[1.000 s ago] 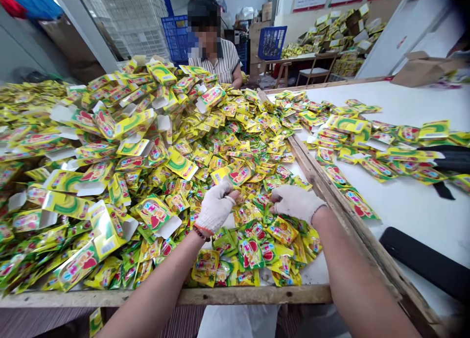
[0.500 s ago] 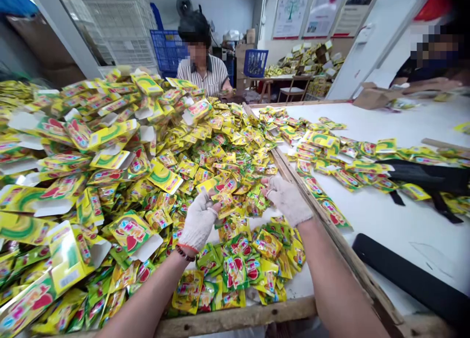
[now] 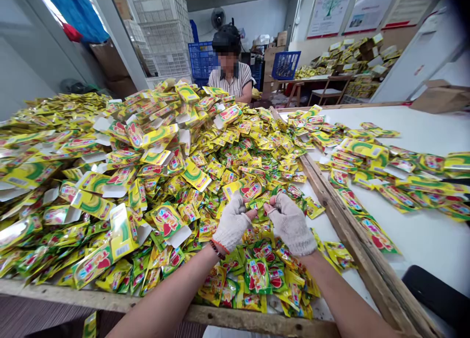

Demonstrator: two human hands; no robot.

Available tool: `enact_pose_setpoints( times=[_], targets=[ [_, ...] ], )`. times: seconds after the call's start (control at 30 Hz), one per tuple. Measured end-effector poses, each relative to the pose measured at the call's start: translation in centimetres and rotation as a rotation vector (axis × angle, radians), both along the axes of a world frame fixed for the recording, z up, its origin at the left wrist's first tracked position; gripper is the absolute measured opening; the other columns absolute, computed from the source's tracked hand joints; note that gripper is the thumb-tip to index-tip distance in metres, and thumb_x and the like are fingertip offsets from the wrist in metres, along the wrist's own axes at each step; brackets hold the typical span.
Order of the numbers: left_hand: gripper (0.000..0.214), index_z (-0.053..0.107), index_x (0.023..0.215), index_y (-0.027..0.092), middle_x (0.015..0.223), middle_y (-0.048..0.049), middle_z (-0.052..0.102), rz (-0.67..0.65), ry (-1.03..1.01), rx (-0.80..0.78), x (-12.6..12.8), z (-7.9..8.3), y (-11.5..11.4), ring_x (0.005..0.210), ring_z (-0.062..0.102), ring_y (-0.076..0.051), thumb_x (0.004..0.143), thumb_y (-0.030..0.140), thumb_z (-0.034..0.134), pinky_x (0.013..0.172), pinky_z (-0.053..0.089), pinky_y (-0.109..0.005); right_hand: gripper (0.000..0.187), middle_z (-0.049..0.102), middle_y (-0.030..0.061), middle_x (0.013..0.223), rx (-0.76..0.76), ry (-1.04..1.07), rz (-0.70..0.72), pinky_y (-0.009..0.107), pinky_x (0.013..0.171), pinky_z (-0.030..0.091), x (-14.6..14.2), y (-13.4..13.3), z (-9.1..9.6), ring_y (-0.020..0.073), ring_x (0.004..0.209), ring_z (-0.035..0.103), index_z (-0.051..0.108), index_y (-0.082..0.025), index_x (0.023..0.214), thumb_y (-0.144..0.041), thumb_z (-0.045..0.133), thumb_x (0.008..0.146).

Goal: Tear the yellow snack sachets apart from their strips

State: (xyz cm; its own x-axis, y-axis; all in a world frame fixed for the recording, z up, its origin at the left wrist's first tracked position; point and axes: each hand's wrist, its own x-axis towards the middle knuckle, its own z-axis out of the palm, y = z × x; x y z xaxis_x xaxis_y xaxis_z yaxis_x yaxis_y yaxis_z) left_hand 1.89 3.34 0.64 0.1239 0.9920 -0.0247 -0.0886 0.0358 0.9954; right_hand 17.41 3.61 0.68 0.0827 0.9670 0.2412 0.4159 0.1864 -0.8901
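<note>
Both my hands wear white knit gloves and meet over a heap of small yellow-green sachets. My left hand is closed, pinching a sachet at its left side. My right hand is closed too, pinching the same sachet from the right. The fingertips of the two hands almost touch. To the left of my left hand lie flattened yellow cartons with open white flaps.
A huge pile of cartons and sachets covers the wooden-edged table. A wooden rail divides it from a white table with more packets. A person in a striped shirt sits opposite. Crates and boxes stand behind.
My hands have come together from about a hand's width apart and now both pinch one sachet. The view has shifted slightly.
</note>
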Motion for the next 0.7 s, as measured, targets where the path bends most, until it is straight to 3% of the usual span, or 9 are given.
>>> enact_pose_setpoints(
  times=[0.13,0.23,0.3,0.4,0.5,0.57,0.7],
  targets=[
    [0.039,0.054,0.095,0.018,0.063,0.0056,0.048,-0.039,0.17,0.076,-0.5,-0.6,-0.3,0.054,0.045,-0.008,0.072,0.043,0.073,0.052,0.04,-0.02,0.031,0.069,0.0079,0.099,-0.095,-0.088,0.145,0.034,0.079,0.05,0.6,0.1,0.7,0.0216,0.089,0.064,0.059,-0.02,0.103,-0.035,0.06,0.076],
    [0.029,0.053,0.099,0.018,0.069,0.0022,0.053,-0.024,0.399,0.224,-1.1,0.4,-0.8,0.06,0.049,-0.011,0.084,0.042,0.059,0.058,0.042,-0.023,0.027,0.07,0.0067,0.097,-0.142,-0.138,0.213,0.034,0.081,0.05,1.3,0.5,1.0,0.0222,0.09,0.064,0.063,-0.02,0.099,-0.034,0.057,0.077],
    [0.023,0.054,0.101,0.019,0.085,-0.0036,0.059,0.061,0.694,0.385,-1.3,1.6,-0.4,0.076,0.056,-0.016,0.09,0.039,0.05,0.071,0.046,-0.028,0.028,0.07,0.006,0.088,-0.158,-0.149,0.091,0.034,0.077,0.049,2.0,1.0,1.0,0.0224,0.083,0.063,0.063,-0.019,0.1,-0.036,0.056,0.078],
    [0.032,0.056,0.107,0.02,0.107,-0.0103,0.058,0.136,1.209,0.575,-0.5,3.4,1.3,0.103,0.053,-0.026,0.081,0.037,0.061,0.09,0.041,-0.04,0.034,0.069,0.0074,0.087,-0.107,-0.189,-0.122,0.036,0.078,0.048,3.2,1.7,0.9,0.0241,0.084,0.062,0.064,-0.018,0.102,-0.041,0.057,0.077],
    [0.051,0.053,0.117,0.02,0.109,-0.0124,0.057,0.086,1.459,0.528,0.6,4.1,3.3,0.108,0.053,-0.031,0.07,0.028,0.07,0.094,0.039,-0.044,0.04,0.069,0.0096,0.098,-0.049,-0.109,-0.206,0.037,0.084,0.046,4.1,2.1,0.9,0.0248,0.092,0.061,0.064,-0.017,0.106,-0.043,0.057,0.077],
    [0.053,0.05,0.122,0.02,0.11,-0.0124,0.058,0.121,1.367,0.456,0.7,4.2,4.0,0.104,0.056,-0.028,0.072,0.027,0.068,0.092,0.041,-0.042,0.041,0.069,0.009,0.098,-0.085,0.011,-0.166,0.036,0.082,0.047,4.0,1.9,1.1,0.0233,0.089,0.061,0.064,-0.017,0.106,-0.045,0.056,0.078],
    [0.058,0.041,0.128,0.02,0.115,-0.0129,0.058,0.294,0.729,0.25,-0.4,3.4,3.1,0.102,0.058,-0.024,0.081,0.044,0.062,0.089,0.045,-0.038,0.036,0.07,0.007,0.099,-0.113,0.168,0.122,0.032,0.075,0.049,2.1,0.3,1.8,0.0202,0.084,0.063,0.064,-0.017,0.104,-0.041,0.056,0.079]
  ],
)
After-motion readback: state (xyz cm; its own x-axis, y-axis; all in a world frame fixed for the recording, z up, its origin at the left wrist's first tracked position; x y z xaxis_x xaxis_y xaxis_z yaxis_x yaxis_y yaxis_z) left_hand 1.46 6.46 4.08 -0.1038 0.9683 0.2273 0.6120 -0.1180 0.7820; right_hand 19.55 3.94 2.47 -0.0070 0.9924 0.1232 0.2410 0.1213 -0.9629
